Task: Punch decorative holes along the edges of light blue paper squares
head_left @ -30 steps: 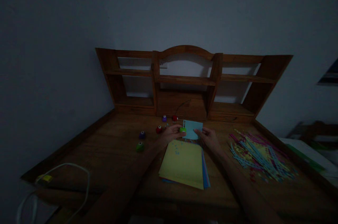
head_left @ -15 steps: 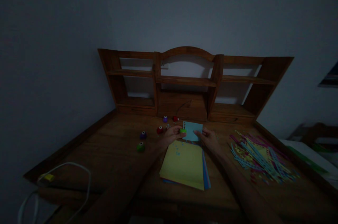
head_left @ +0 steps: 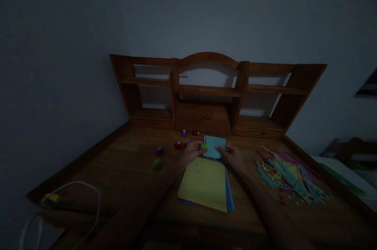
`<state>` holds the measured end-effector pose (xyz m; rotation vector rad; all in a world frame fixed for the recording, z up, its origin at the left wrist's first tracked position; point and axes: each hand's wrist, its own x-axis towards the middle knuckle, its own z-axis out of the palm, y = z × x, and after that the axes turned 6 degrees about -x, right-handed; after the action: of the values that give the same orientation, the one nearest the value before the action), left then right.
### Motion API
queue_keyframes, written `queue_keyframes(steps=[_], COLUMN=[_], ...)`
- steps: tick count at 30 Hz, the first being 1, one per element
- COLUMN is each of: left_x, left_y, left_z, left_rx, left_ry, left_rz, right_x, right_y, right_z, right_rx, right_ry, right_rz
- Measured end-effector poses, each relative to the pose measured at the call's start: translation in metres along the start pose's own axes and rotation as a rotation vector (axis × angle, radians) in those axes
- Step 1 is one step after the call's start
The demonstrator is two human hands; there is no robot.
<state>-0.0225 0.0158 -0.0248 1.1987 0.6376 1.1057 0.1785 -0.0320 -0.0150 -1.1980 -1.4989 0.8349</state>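
Observation:
A small green craft punch (head_left: pixel 204 146) is pinched in my left hand (head_left: pixel 193 151), at the left edge of a light blue sheet of paper (head_left: pixel 212 142). A row of punched holes runs down that edge above the punch. My right hand (head_left: pixel 232 155) grips the sheet from the right, thumb on top. Just below lies a stack of coloured paper (head_left: pixel 204 187), yellow uppermost, with small blue paper bits scattered on it. How far the punch is pressed down is too dim to tell.
Left of my hands sit more punches: a green one (head_left: pixel 156 164), a dark purple one (head_left: pixel 159 150), a red one (head_left: pixel 178 145) and a purple one (head_left: pixel 184 133). Cut paper strips (head_left: pixel 290 175) are heaped at the right. A wooden shelf (head_left: pixel 206 90) stands behind; a white cable (head_left: pixel 98 203) hangs at the left.
Both hands keep their grip on the punch and the sheet, almost in the same place. The sheet's lower edge looks slightly shifted, and blue bits beneath it show less.

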Motion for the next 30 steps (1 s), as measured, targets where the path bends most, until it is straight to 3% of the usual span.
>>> queue_keyframes(steps=[12, 24, 30], left_x=[-0.003, -0.010, -0.013], left_y=[0.010, 0.021, 0.022], left_z=[0.000, 0.006, 0.006], left_rx=[0.050, 0.059, 0.045], left_ry=[-0.064, -0.030, -0.105], left_rz=[-0.013, -0.036, -0.065], right_x=[0.002, 0.003, 0.004], right_y=[0.001, 0.003, 0.007], right_z=[-0.004, -0.006, -0.005], right_rx=[-0.112, -0.010, 0.008], right_ry=[0.085, 0.069, 0.106], right_rz=[-0.026, -0.018, 0.028])
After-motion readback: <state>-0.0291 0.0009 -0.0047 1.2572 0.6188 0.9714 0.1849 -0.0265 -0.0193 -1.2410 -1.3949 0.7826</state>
